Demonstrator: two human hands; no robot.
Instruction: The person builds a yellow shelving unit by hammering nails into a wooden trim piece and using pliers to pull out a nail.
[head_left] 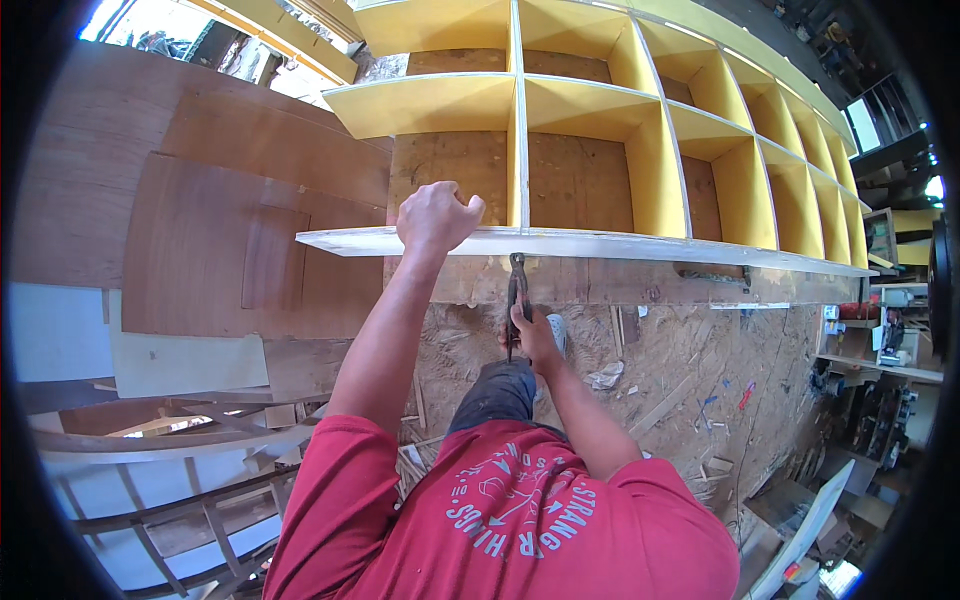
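My left hand (437, 215) is closed over the near board (345, 240) of a yellow compartmented wooden frame (575, 105), left of an upright divider (520, 150). Its fingers curl over the board's edge. My right hand (532, 335) is wrapped round the handles of dark metal pincers (517, 282). The jaws of the pincers point away from me and meet the near board's face, just below where the divider joins it. Whether they grip anything there is too small to tell.
The frame lies on a wooden worktable (590, 280). Brown plywood sheets (205, 240) spread to the left. A metal clamp-like tool (712, 272) sits under the near board on the right. Wood scraps and shavings (660, 400) litter the floor, and shelves (880, 370) stand at far right.
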